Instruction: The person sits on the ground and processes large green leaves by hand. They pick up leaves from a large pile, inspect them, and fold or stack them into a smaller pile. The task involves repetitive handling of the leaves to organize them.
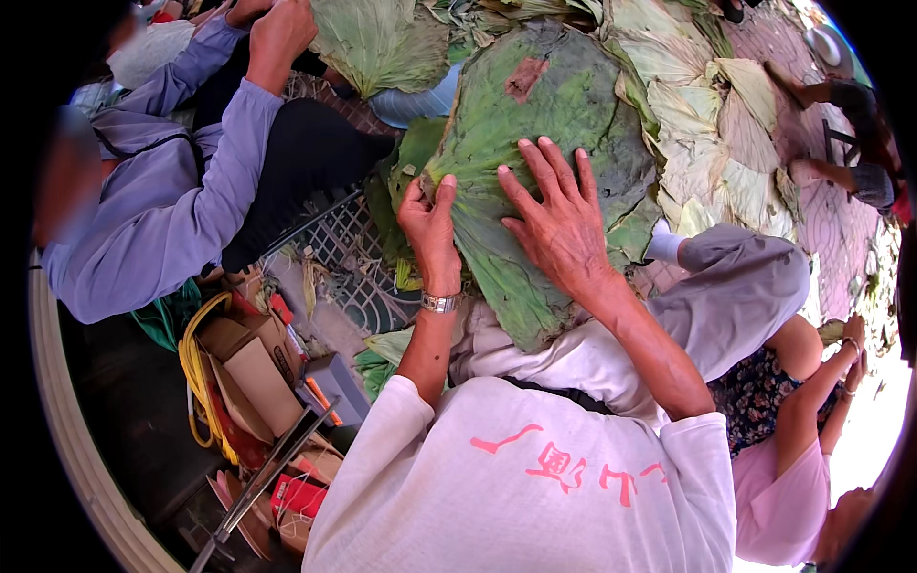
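Note:
A large green lotus leaf (494, 215), darkened towards its far right edge, lies across my lap. A reddish-brown patch (526, 79) shows on its far part. My left hand (433, 233), with a metal-band watch (440, 302) at the wrist, grips the leaf's left edge between thumb and fingers, close to where the veins meet. Spread flat on the middle of the leaf is my right hand (562, 222), fingers apart and palm down. More leaf edges stick out beneath on the right, so several leaves may be stacked.
Pale dried leaves (695, 136) cover the ground ahead and right. At left, a person in a purple sleeve (236, 172) sits close by, near another leaf (387, 43). Cardboard boxes (258, 379), yellow cable (197, 372) and metal rods (258, 487) lie lower left. Someone in pink (781, 494) sits right.

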{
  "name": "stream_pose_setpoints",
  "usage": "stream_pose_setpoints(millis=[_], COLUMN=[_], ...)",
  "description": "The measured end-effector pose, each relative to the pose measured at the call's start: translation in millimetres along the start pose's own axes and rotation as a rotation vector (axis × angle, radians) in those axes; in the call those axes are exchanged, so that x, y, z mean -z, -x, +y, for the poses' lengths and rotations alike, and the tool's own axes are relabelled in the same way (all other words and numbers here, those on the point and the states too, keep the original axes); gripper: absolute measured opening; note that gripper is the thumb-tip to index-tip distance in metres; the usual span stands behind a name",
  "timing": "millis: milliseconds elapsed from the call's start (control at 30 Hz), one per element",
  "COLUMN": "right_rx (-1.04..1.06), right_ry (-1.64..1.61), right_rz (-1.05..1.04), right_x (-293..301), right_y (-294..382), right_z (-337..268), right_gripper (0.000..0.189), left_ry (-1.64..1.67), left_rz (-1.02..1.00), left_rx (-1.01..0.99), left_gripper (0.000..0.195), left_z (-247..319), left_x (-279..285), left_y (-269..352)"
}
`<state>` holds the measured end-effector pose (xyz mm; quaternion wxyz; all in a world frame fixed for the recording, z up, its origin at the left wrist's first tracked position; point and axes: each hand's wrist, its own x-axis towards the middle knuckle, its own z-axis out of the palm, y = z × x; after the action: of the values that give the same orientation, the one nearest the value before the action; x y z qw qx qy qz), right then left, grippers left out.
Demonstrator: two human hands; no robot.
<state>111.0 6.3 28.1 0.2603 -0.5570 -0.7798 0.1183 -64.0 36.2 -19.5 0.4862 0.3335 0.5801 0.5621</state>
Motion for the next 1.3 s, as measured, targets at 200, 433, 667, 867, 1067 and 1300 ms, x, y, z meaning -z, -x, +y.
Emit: stream_pose_setpoints(millis=[200,433,667,867,1067,1300], right_rx=[0.022,0.043,0.05,0.042,-0.012,-0.102], right_ry=[-0.022,-0.024,-0.01,-0.003,-0.068,-0.204], right_rz=[-0.009,-0.011,-0.026,-0.035,0.03,0.209], right_x=[-3.1,-2.5,0.9,1.6,-8.1,-27.4], right_y=[0.0,0.5,-0.4,-0.7,6.7,20.1], right_z=[4.1,7.7,6.2,0.8,13.5,32.2], right_gripper=[0.059,0.056,0.053,0.054,0.062,0.063], left_ry=[-0.283,0.296,0.256,0.174,0.221,0.065], left_rz=[0.199,0.078,0.162,0.229,0.245,0.213], left_rx=[-0.148,0.277,0.252,0.101,0.038,0.05], left_gripper=[0.034,0.06,0.081,0.08,0.078,0.078], left_z=[0.9,-10.7,-13.9,-17.9,-14.0,-14.1], left_x=[-5.7,-5.9,-11.5,-8.4,-14.9,-12.5], left_y=[5.7,-2.1,2.9,3.8,6.3,8.3])
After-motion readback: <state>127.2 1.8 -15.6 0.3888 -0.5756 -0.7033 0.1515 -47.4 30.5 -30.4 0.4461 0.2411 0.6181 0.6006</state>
